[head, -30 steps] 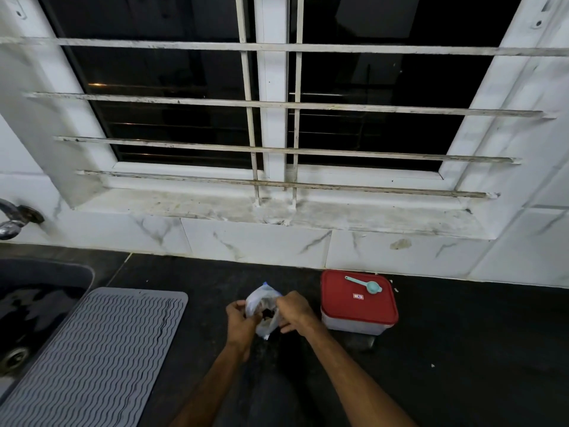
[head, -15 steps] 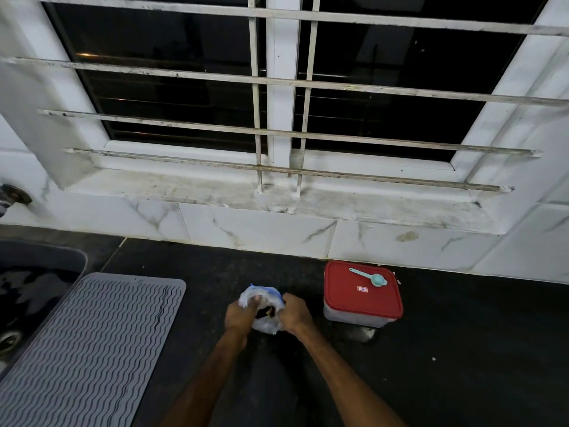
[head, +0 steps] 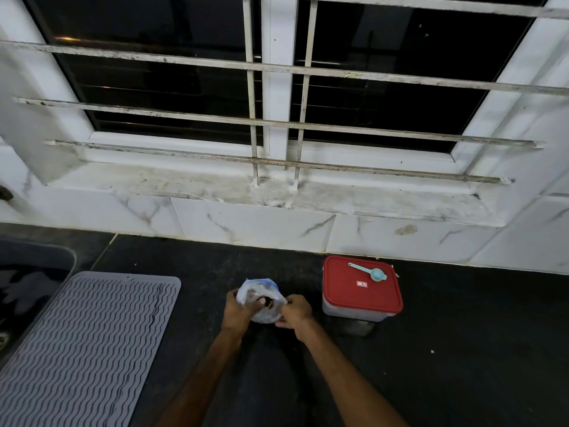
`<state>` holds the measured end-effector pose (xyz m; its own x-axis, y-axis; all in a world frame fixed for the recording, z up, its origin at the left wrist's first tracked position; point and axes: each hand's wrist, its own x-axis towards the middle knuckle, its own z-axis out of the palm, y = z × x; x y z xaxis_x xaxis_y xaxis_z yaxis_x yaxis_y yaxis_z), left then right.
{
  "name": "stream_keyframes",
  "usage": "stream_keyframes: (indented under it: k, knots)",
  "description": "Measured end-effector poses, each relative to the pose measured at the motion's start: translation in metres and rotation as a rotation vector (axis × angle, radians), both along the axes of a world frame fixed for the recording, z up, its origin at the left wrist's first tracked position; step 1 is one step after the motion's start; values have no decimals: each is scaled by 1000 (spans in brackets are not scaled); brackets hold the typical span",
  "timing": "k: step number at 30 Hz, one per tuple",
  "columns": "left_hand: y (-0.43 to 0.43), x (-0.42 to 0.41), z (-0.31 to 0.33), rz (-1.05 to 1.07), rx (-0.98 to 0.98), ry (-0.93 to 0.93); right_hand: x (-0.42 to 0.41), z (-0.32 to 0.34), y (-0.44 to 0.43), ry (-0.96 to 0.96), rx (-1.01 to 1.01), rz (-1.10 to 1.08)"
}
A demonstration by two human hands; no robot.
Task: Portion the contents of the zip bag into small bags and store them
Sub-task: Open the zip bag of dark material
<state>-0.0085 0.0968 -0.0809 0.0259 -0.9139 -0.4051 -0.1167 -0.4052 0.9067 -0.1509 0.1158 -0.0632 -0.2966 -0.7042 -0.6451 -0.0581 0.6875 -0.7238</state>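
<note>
While both hands work over the black counter (head: 462, 380), the left hand (head: 238, 309) and the right hand (head: 295, 312) each grasp one side of the bag (head: 261, 298). This bag sits just left of the box (head: 361, 291), whose red lid carries a scoop (head: 369, 272). Further left lies the mat (head: 89, 343).

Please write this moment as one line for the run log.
left hand: holds zip bag | right hand: holds zip bag | red-lidded container: closed, scoop on lid | portioning: not started
</note>
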Motion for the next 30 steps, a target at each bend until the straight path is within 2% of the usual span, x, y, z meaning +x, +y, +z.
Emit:
stream_keyframes:
  k: [3,8,11,18,26,30]
  knots:
    - [6,-1,1,-39,-17,-140,6,-10,0,80,-77,-15]
    - [2,-6,5,-125,-141,-240,16,-13,1,300,-140,128]
    - [-2,-6,10,-157,-138,-259,13,-3,-1,375,-122,224]
    - [-7,6,21,-136,-90,-190,0,5,-6,335,-148,229]
    - [9,13,24,-100,-161,-289,1,18,9,363,-221,207]
    - [23,13,20,-84,-100,-238,2,13,19,369,-273,197]
